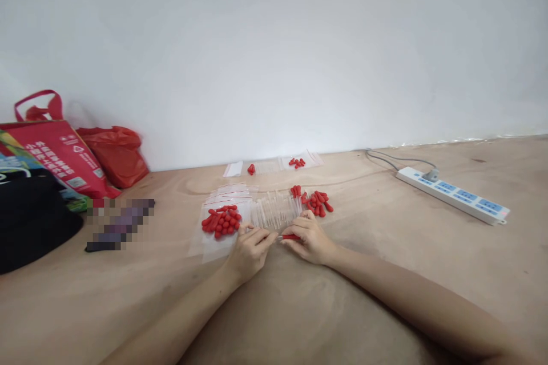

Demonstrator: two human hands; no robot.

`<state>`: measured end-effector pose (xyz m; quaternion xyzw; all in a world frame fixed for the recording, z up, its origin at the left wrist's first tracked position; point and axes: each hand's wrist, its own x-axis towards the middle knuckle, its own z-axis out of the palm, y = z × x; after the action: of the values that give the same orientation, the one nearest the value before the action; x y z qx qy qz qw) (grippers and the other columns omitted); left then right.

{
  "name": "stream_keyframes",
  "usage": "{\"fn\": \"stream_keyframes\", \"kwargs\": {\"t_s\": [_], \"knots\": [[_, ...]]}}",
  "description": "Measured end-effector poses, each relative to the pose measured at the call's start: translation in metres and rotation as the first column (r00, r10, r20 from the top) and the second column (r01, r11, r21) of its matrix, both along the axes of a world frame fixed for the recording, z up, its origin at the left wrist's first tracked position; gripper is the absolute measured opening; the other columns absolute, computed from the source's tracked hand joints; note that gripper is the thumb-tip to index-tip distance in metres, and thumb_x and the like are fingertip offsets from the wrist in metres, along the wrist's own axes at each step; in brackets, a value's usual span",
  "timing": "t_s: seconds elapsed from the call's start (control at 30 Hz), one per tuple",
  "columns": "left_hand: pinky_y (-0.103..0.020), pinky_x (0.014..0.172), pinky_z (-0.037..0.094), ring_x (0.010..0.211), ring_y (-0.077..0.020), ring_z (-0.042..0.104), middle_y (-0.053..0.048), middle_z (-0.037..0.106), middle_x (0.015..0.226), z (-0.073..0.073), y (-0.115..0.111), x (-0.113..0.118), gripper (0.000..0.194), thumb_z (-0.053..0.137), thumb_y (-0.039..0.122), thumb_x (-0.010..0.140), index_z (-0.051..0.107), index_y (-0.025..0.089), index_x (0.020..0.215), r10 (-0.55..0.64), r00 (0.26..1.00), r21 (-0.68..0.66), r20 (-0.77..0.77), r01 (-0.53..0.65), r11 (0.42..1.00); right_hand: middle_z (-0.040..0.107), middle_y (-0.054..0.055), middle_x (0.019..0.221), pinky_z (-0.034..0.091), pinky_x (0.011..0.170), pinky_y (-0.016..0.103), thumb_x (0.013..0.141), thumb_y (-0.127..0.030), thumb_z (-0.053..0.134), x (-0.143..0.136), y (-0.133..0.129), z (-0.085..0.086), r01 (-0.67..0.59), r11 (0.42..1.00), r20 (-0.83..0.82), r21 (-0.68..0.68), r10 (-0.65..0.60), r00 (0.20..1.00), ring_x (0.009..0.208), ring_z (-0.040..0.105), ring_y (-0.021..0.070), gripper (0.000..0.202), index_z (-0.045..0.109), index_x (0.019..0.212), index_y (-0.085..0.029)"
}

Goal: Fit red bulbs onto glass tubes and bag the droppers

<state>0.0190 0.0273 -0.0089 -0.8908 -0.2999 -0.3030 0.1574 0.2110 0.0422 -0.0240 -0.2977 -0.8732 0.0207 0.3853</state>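
My left hand (252,251) is closed, its fingertips pinching the end of a thin pale stick (279,237), mostly hidden. Facing it, my right hand (311,240) grips a slim red piece (291,236) whose end meets the stick between the two hands. Just beyond my fingers lies a row of thin clear sticks (274,209). Left of them, a pile of red round-headed pieces (221,222) rests on clear zip bags (229,194). To the right is another heap of red pieces (319,203).
Near the wall, small bags hold a red piece (251,169) and several more red pieces (297,163). A white power strip (454,195) with a grey cable lies right. Left are a red shopping bag (64,154), a red plastic bag (115,154), a black hat (36,219) and a pixelated object (122,227).
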Motion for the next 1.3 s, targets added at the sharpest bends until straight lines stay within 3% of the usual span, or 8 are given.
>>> {"fn": "stream_keyframes", "kwargs": {"t_s": [0.4,0.53,0.73,0.9,0.97,1.03,1.13,1.3], "knots": [[-0.032,0.075,0.031,0.06,-0.0103,0.055,0.001,0.064,0.067,-0.013,0.005,-0.003,0.024,0.037,0.013,0.085,0.059,0.02,0.089,0.019,0.998,-0.06,0.066,-0.015,0.998,0.064,0.003,0.075,0.032,0.071,0.031,0.083,-0.031,0.048,0.002,0.003,0.004,-0.08,0.995,-0.001,-0.057,0.08,0.997,0.069,0.054,0.013,0.017,0.06,0.079,-0.019],[-0.031,0.076,0.032,0.064,-0.0105,0.058,0.001,0.066,0.074,-0.01,0.004,-0.002,0.018,0.04,0.019,0.087,0.057,0.02,0.095,-0.029,0.991,-0.078,0.128,0.039,0.996,0.063,0.004,0.078,0.04,0.069,0.029,0.081,-0.033,0.052,0.001,0.001,0.006,-0.192,0.955,-0.238,-0.227,0.137,0.962,0.074,0.055,0.0143,0.015,0.059,0.084,-0.02],[-0.035,0.083,0.033,0.078,-0.0154,0.059,-0.005,0.066,0.086,-0.001,0.002,-0.006,0.031,0.043,0.027,0.086,0.046,0.016,0.115,-0.027,0.985,-0.158,0.168,0.054,0.986,0.055,0.001,0.073,0.044,0.059,0.025,0.074,-0.04,0.056,-0.003,0.017,0.011,-0.228,0.87,-0.617,-0.438,-0.106,0.78,0.065,0.053,0.0124,0.027,0.051,0.091,-0.02],[-0.035,0.081,0.035,0.082,-0.0177,0.056,-0.006,0.064,0.087,0.001,0.001,-0.006,0.023,0.044,0.024,0.084,0.054,0.015,0.103,0.068,0.983,-0.191,0.172,-0.034,0.981,0.051,-0.001,0.066,0.041,0.058,0.026,0.081,-0.038,0.041,0.056,0.066,0.03,0.11,0.877,-0.537,-0.468,-0.381,0.753,0.062,0.05,0.0125,0.039,0.047,0.114,-0.017],[-0.036,0.081,0.035,0.082,-0.0178,0.056,-0.005,0.064,0.087,0.0,0.002,-0.005,0.02,0.045,0.024,0.083,0.057,0.016,0.098,0.081,0.984,-0.193,0.159,-0.05,0.98,0.05,-0.002,0.06,0.039,0.059,0.027,0.078,-0.035,0.046,0.085,0.082,0.029,0.34,0.809,-0.368,-0.48,-0.537,0.759,0.058,0.049,0.013,0.042,0.048,0.114,-0.015],[-0.036,0.081,0.034,0.082,-0.0176,0.055,-0.004,0.064,0.087,-0.001,0.002,-0.003,0.019,0.047,0.024,0.082,0.058,0.017,0.096,0.086,0.986,-0.196,0.145,-0.056,0.979,0.051,-0.002,0.058,0.037,0.057,0.026,0.074,-0.034,0.051,0.106,0.092,0.02,0.519,0.688,-0.156,-0.508,-0.666,0.729,0.057,0.049,0.0137,0.035,0.056,0.102,-0.014],[-0.036,0.081,0.034,0.081,-0.0171,0.055,-0.004,0.064,0.085,-0.002,0.002,-0.003,0.017,0.048,0.023,0.082,0.059,0.019,0.094,0.097,0.986,-0.203,0.133,-0.068,0.977,0.058,0.0,0.061,0.035,0.055,0.024,0.075,-0.035,0.05,0.114,0.096,0.004,0.616,0.586,0.068,-0.526,-0.693,0.717,0.058,0.053,0.014,0.029,0.06,0.096,-0.018],[-0.037,0.081,0.033,0.08,-0.0174,0.055,-0.003,0.064,0.085,-0.002,0.001,-0.005,0.016,0.049,0.024,0.081,0.06,0.019,0.091,0.126,0.985,-0.211,0.118,-0.099,0.972,0.065,0.004,0.076,0.035,0.061,0.025,0.078,-0.041,0.047,0.101,0.096,-0.011,0.651,0.575,0.177,-0.495,-0.667,0.724,0.073,0.059,0.0175,0.036,0.058,0.104,-0.019]]}}
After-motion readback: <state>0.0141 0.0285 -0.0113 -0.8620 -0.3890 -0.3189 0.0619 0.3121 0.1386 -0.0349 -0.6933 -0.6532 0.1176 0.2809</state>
